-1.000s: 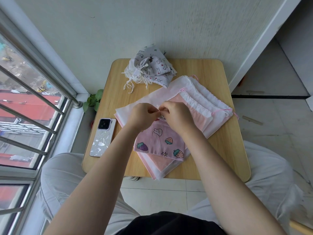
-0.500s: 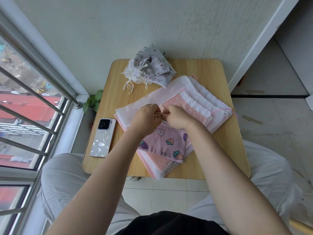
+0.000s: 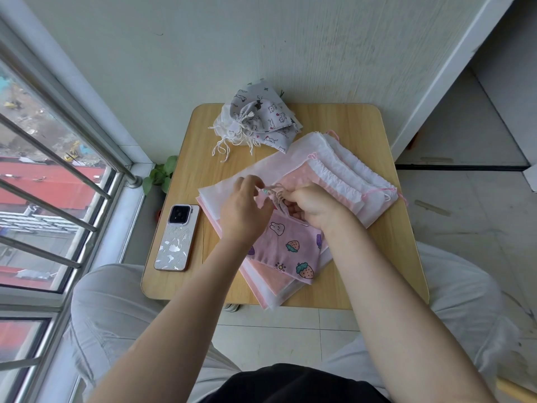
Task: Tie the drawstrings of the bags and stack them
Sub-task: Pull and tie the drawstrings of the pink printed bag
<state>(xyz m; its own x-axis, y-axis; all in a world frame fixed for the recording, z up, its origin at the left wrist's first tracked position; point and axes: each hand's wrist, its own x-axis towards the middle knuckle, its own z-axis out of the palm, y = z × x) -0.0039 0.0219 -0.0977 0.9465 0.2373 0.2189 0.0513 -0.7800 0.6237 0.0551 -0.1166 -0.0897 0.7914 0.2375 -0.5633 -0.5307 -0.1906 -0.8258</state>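
Small wooden table (image 3: 363, 126): your left hand (image 3: 242, 209) and right hand (image 3: 315, 203) pinch drawstrings at the gathered mouth of the soft pink strawberry-print bag (image 3: 286, 247); limp cloth, grip cords.

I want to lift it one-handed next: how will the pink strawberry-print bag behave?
The pink strawberry-print bag is probably floppy: its cloth lies flat and puckers at the gathered neck. Likely light, looking empty. Unlikely to roll or slide, resting on the stacked pink and white bags.

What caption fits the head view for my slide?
Both hands, left and right, pinch the strawberry-print bag's gathered mouth atop the pink-white stack.
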